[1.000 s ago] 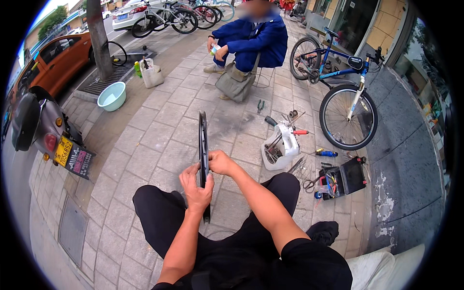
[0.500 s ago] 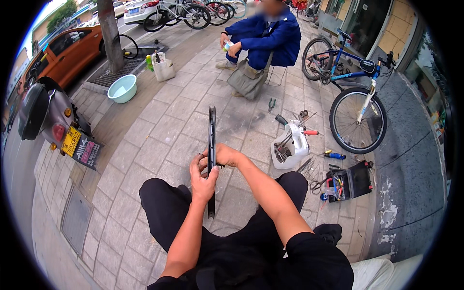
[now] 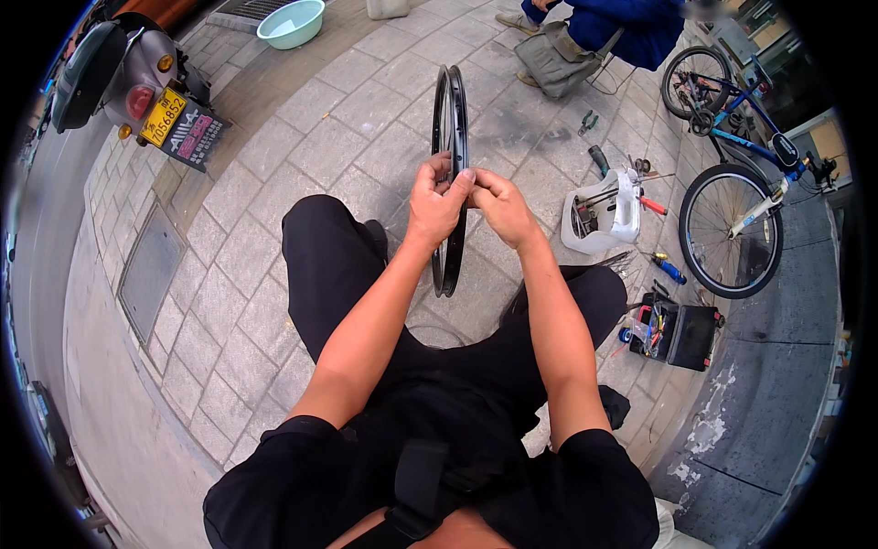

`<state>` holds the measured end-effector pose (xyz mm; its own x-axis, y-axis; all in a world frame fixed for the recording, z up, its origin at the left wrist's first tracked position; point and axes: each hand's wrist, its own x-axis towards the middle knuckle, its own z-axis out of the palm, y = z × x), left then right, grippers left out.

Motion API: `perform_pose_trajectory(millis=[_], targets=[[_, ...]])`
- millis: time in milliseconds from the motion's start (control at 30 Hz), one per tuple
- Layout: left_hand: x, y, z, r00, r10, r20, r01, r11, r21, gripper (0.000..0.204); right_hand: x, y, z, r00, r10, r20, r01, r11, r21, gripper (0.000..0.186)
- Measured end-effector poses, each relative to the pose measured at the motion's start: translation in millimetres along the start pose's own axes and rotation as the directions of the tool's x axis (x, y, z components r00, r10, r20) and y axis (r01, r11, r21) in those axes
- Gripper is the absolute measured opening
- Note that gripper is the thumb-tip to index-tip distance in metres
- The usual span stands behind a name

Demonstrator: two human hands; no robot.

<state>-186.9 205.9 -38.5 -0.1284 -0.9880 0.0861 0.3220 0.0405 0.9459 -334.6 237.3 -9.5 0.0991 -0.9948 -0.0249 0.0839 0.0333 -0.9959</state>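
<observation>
A black bicycle wheel rim (image 3: pixel 447 265) stands upright between my knees, seen nearly edge-on. My left hand (image 3: pixel 435 206) is closed round its near left side, thumb across the rim and fingers reaching inside the hoop. On the right side of the rim my right hand (image 3: pixel 501 209) has its thumb and fingers pinched together against the rim's outer face, close to my left thumb. Whatever lies between those right fingertips is hidden.
At right stand a cut white plastic jug (image 3: pixel 604 215) of tools, a blue-handled tool (image 3: pixel 670 269), an open black toolbox (image 3: pixel 688 334) and a blue bicycle (image 3: pixel 732 220). Pliers (image 3: pixel 588 122) lie farther off near a seated person's grey bag (image 3: pixel 558 59). A scooter (image 3: pixel 137 78) and pale basin (image 3: pixel 291 25) are at left.
My view has tipped downward and the rim has turned slightly, showing more of its hoop. My right hand has come from beyond the rim to its right face; my left still grips it.
</observation>
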Motion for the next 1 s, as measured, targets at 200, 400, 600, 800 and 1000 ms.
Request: perform_pose_trajectory(millis=[200, 400, 600, 800, 1000], targets=[[-2.6, -20.6, -2.8, 0.976, 0.199, 0.084, -0.209, 0.969, 0.132, 0.038, -32.9, -23.6, 24.8, 0.995, -0.048, -0.086, 0.039, 0.994, -0.098, 0.056], [-8.1, -57.4, 6.0, 0.979, 0.193, 0.066, -0.201, 0.969, 0.144, 0.027, -27.5, -29.1, 21.1, 0.977, -0.110, -0.185, 0.060, 0.964, -0.258, 0.059], [-1.5, -59.5, 29.8, 0.961, -0.238, -0.143, 0.210, 0.960, -0.184, 0.027, -29.7, -36.4, -5.7, 0.975, -0.019, -0.220, -0.077, 0.905, -0.419, 0.044], [30.2, -13.4, 42.0, 0.799, -0.600, -0.042, 0.544, 0.750, -0.377, 0.035, -32.5, -41.6, -4.3, 0.950, -0.008, -0.312, -0.134, 0.892, -0.431, 0.036], [57.8, -2.0, 32.4, 0.583, -0.801, 0.138, 0.781, 0.506, -0.367, 0.029, -26.4, -36.1, -6.4, 0.953, -0.097, -0.287, -0.069, 0.854, -0.516, 0.030]])
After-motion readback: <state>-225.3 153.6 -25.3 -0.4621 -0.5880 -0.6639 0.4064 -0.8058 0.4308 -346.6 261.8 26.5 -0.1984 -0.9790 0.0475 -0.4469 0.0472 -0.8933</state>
